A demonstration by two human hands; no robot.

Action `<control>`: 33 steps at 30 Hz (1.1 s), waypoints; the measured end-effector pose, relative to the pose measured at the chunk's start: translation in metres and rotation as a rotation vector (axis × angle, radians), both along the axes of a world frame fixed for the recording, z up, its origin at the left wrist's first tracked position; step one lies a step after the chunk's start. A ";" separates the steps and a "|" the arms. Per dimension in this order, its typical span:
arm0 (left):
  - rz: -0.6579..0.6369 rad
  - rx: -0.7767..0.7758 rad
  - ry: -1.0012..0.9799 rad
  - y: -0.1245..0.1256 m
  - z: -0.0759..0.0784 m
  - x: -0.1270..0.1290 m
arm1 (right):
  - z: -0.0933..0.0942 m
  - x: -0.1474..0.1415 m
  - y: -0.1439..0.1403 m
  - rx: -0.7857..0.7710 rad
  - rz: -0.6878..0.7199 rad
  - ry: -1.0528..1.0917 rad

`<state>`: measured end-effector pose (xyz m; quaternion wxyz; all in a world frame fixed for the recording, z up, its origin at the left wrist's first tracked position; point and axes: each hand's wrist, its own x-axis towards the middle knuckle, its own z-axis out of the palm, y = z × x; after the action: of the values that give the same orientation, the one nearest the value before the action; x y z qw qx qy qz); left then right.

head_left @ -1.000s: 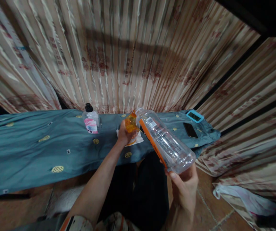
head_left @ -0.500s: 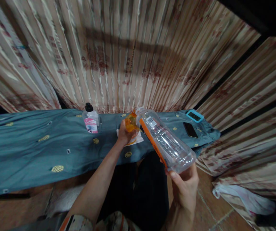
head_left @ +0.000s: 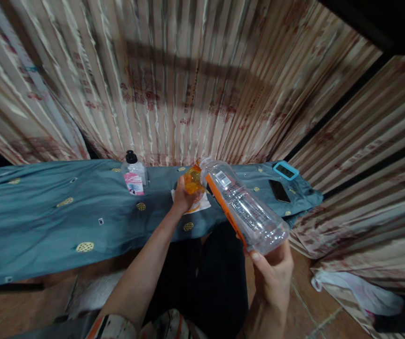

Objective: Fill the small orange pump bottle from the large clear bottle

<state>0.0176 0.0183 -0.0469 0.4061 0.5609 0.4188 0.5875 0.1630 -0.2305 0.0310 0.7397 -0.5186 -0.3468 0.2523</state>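
Observation:
A large clear plastic bottle [head_left: 251,212] with an orange label is tilted, its base toward me and its neck up and to the left. My right hand [head_left: 271,270] is closed around its base end. My left hand [head_left: 184,195] grips a see-through orange container [head_left: 192,180], whose exact kind I cannot make out. The clear bottle's neck meets the orange container's top; whether liquid is flowing does not show. Under my left hand, a white packet or sheet with orange print [head_left: 200,203] lies on the cloth, partly hidden.
A blue-green cloth [head_left: 40,226] with pineapple prints covers the narrow table. On it stand a black-capped pump bottle [head_left: 133,176] at left, and a phone [head_left: 279,190] and a blue-framed digital clock [head_left: 286,170] at right. Curtains [head_left: 188,84] hang close behind. A white plastic bag [head_left: 361,289] lies low at right.
The clear bottle's base and my right hand have shifted very slightly to the right. Both hands keep their hold.

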 end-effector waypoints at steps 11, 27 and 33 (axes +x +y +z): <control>0.018 -0.020 0.062 -0.001 0.005 -0.001 | -0.004 0.003 0.000 -0.002 -0.015 -0.022; 0.029 0.007 0.061 0.002 -0.002 0.000 | -0.003 0.002 0.001 0.029 0.008 0.034; 0.032 0.018 0.065 0.002 -0.002 0.001 | -0.004 0.003 0.000 0.035 0.015 0.025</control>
<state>0.0182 0.0201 -0.0493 0.3779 0.5766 0.4354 0.5790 0.1662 -0.2308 0.0269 0.7510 -0.4996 -0.3461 0.2582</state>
